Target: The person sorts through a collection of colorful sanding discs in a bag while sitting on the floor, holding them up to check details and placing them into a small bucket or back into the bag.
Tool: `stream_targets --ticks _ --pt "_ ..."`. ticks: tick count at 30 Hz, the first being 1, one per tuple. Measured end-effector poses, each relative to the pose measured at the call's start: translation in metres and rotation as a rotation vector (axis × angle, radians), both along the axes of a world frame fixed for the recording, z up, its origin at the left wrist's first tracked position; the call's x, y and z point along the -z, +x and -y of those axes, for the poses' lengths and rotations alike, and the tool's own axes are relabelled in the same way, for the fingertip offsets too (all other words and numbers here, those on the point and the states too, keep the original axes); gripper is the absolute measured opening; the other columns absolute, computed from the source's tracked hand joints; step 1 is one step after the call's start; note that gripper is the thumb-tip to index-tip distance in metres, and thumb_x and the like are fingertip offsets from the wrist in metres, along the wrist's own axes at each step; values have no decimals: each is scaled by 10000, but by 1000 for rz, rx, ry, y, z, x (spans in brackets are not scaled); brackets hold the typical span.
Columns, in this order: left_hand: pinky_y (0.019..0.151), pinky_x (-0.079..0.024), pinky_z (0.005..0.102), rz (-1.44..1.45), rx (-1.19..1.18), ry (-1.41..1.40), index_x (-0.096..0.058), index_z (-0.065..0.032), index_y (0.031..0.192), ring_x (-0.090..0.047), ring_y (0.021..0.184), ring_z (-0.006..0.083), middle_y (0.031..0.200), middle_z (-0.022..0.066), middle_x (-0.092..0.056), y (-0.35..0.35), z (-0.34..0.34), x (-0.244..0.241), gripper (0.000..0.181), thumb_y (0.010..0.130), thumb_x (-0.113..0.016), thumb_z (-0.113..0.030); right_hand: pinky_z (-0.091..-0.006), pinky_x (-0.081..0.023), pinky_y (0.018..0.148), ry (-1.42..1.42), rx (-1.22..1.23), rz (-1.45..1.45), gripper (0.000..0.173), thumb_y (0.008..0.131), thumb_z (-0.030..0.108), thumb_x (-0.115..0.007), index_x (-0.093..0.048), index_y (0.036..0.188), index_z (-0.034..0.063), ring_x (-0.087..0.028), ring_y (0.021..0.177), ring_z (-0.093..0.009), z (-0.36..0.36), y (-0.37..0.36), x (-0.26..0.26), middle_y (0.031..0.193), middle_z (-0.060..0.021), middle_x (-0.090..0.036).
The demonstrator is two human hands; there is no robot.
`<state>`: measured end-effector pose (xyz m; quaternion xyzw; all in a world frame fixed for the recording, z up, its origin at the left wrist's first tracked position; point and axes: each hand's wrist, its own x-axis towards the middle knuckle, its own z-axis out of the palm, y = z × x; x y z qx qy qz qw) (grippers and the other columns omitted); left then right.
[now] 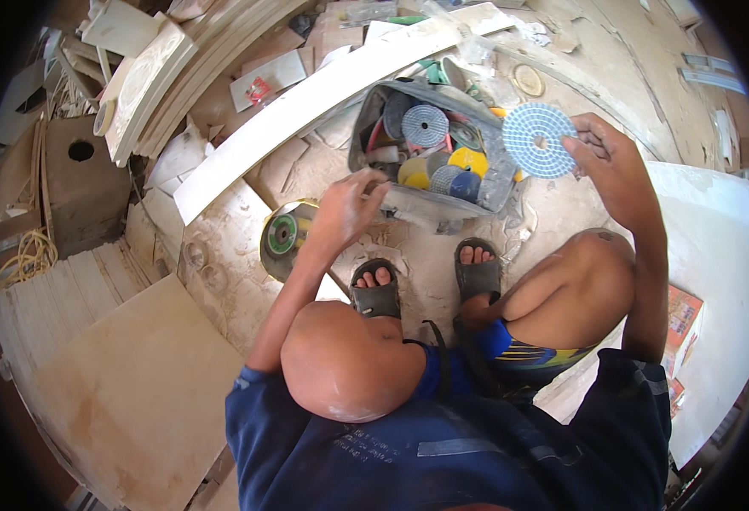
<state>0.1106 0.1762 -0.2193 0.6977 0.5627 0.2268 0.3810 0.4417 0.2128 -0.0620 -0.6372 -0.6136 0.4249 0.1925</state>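
Observation:
My right hand (604, 150) holds up a round light-blue diamond polishing pad (525, 142) by its edge, thumb across its face, to the right of a grey plastic bin (499, 179). My left hand (352, 207) is at the near left corner of the bin, fingers curled and slightly blurred; whether it touches the rim cannot be told. Inside the bin lie a second light-blue pad (425, 125), a yellow disc (467, 162), a dark-blue disc (464, 186), a green-rimmed disc (466, 136) and other discs, partly overlapping.
A yellow-rimmed round container (264, 246) with a green-labelled disc (282, 234) stands left of my feet. A long white strip (323, 112) runs behind the bin. Stacked slabs (131, 389) are at left, a white panel (719, 255) at right. Scraps and dust cover the floor.

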Motion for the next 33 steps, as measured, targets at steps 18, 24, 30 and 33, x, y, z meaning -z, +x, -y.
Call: stream_targets --ticks 18,24,30,33 --pt "829 -513 455 -527 341 190 -623 -128 1230 -640 979 347 1025 134 -653 68 -82 105 402 832 -572 -93 -302 -489 744 41 31 14 353 951 249 -597 -580 1162 -33 -591 763 -152 6 60 18 910 -114 -666" --pt "972 -457 410 -298 585 18 -626 -57 1202 -580 1130 359 1183 211 -618 53 -76 76 469 778 -728 -228 -255 -472 714 109 14 -59 289 967 197 -590 -564 1147 -28 -565 801 -95 8 57 16 923 -58 -635" --pt "1086 -362 441 -236 -65 227 -444 115 1328 -429 1275 468 1384 377 -383 49 -85 77 769 786 -749 -337 -289 -490 735 107 30 -7 341 956 242 -601 -575 1164 -27 -600 821 -140 6 61 21 966 -106 -659" --pt "1089 -351 457 -339 -97 263 -411 108 1358 -411 1282 479 1385 372 -389 58 -85 88 794 796 -739 -347 -336 -505 742 147 37 -5 436 931 304 -616 -577 1218 -22 -653 799 -201 6 65 26 977 -179 -691"
